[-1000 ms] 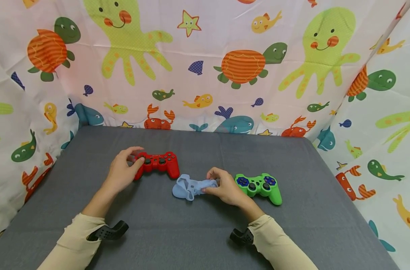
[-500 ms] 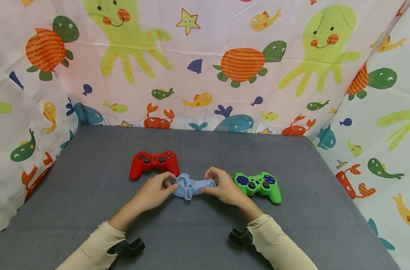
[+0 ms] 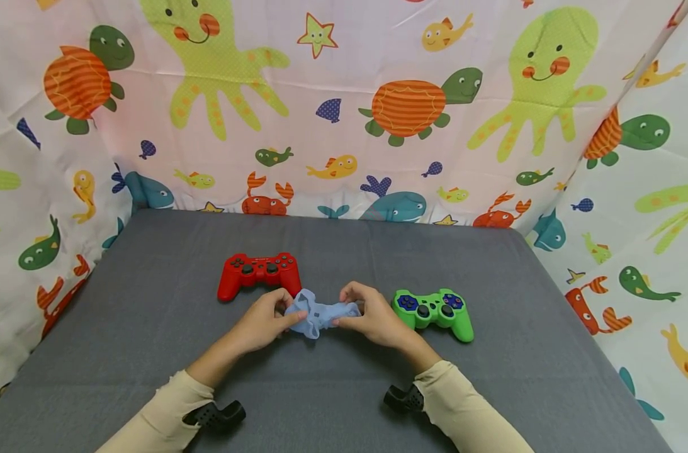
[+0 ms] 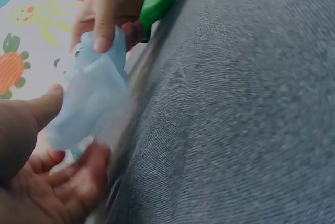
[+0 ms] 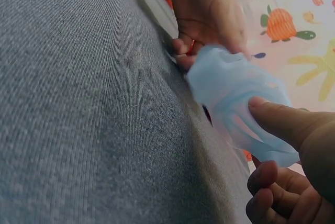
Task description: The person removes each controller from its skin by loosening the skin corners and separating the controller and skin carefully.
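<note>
A soft light-blue silicone controller cover (image 3: 320,316) is held between both hands just above the grey table (image 3: 344,390). My left hand (image 3: 262,322) pinches its left end, thumb on top; the left wrist view shows the cover (image 4: 91,101) between thumb and fingers. My right hand (image 3: 371,319) pinches its right end, and in the right wrist view the cover (image 5: 241,98) sits under the thumb. A red game controller (image 3: 259,274) lies just behind the left hand. A green controller with blue buttons (image 3: 434,311) lies right of the right hand.
A cartoon sea-animal sheet (image 3: 344,107) walls the table at the back and both sides. Black wrist mounts (image 3: 214,415) sit at the cuffs of the beige sleeves. Bare grey cloth stretches in front of the hands and to the far left and right.
My left hand left the red controller, moved right and took hold of the blue cover's left end. The cover is now bunched a little between both hands. The right hand kept its grip.
</note>
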A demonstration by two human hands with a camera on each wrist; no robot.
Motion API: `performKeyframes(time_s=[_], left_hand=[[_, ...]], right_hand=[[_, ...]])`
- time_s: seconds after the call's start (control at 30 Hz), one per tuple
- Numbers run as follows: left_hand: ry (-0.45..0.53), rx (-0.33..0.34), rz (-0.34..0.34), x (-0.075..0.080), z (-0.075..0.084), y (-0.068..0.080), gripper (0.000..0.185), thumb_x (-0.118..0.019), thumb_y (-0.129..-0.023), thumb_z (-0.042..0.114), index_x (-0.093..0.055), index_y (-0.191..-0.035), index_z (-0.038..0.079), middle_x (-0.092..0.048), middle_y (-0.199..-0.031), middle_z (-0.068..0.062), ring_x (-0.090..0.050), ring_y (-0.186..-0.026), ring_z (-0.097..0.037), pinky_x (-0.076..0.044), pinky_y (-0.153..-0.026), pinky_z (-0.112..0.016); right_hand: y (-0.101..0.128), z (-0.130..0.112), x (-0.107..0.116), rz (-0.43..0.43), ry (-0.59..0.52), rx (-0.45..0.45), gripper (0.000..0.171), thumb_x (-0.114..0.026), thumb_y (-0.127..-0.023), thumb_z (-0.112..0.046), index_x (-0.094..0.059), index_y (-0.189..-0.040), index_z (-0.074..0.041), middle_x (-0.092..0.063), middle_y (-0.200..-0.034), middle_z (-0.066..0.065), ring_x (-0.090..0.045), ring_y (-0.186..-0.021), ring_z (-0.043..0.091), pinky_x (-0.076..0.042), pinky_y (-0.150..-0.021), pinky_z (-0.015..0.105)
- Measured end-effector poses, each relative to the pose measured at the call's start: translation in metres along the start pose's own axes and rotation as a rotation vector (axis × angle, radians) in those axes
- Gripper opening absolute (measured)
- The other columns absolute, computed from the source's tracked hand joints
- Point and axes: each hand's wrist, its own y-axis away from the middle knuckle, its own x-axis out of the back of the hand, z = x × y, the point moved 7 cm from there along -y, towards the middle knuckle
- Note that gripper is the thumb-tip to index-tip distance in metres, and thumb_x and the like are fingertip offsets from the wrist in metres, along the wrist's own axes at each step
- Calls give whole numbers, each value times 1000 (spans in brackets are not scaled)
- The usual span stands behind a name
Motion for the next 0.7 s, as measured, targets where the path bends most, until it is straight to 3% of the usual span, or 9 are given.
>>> performKeyframes(time_s=[0.13, 0.3, 0.47, 0.7], left_hand=[[223, -43, -34, 3, 2, -2, 26, -74, -93, 13, -51, -95, 1, -63, -68, -8, -63, -61, -19, -55, -58, -29], [334, -64, -55, 7, 5, -3, 29, -73, -92, 7, -49, -103, -4, -67, -76, -13, -67, -64, -21, -58, -61, -28], [353, -69, -39, 12, 8, -2, 31, -71, -93, 7, -47, -110, -3, -67, -82, -21, -69, -67, -27, -58, -62, -30], [345, -83, 57, 20, 12, -1, 27, -69, -95, 7, -43, -100, 1, -56, -65, -6, -67, -65, -36, -56, -59, -29]], right_hand=[[0, 4, 3, 19, -7, -26, 31, -82, -85, -12, -59, -106, -6, -66, -102, 11, -57, -84, 13, -49, -69, 22], [0, 7, 6, 44, -39, -48, 30, -80, -87, -12, -58, -105, -4, -67, -104, 15, -58, -77, 13, -48, -65, 23], [0, 10, 8, 81, -48, -48, 28, -78, -88, -13, -57, -105, -3, -67, -106, 18, -58, -71, 11, -47, -61, 23], [-1, 12, 9, 98, -152, -81, 24, -72, -92, -10, -53, -105, -4, -57, -85, 5, -50, -53, 9, -42, -50, 25]])
